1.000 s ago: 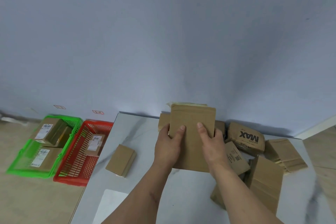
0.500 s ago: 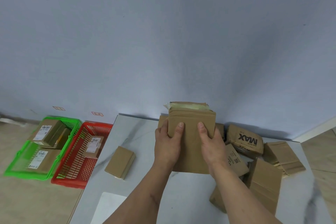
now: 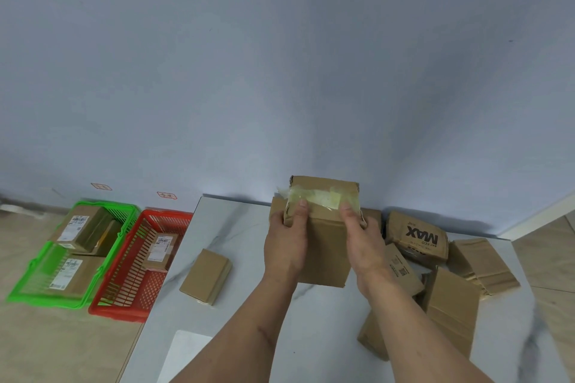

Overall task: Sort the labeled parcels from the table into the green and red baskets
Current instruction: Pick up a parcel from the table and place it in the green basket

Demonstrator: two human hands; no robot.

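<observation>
parcel (image 3: pixel 323 246) gripped above table (image 3: pixel 242 227) edge

My box (image 3: pixel 325 246) is matt brown cardboard with glossy tape (image 3: pixel 314 197); table (image 3: pixel 236 227) glossy marble-look; baskets (image 3: pixel 40 277) shiny plastic.

Pale blue wall (image 3: pixel 280 56), tan floor (image 3: pixel 62 345), marbled table (image 3: pixel 236 227).

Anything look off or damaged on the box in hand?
Yes: the held parcel, gripped by the left hand and right hand, has wrinkled yellowish tape across its top end, frayed at the left corner. No shipping label shows on the visible faces.
</observation>
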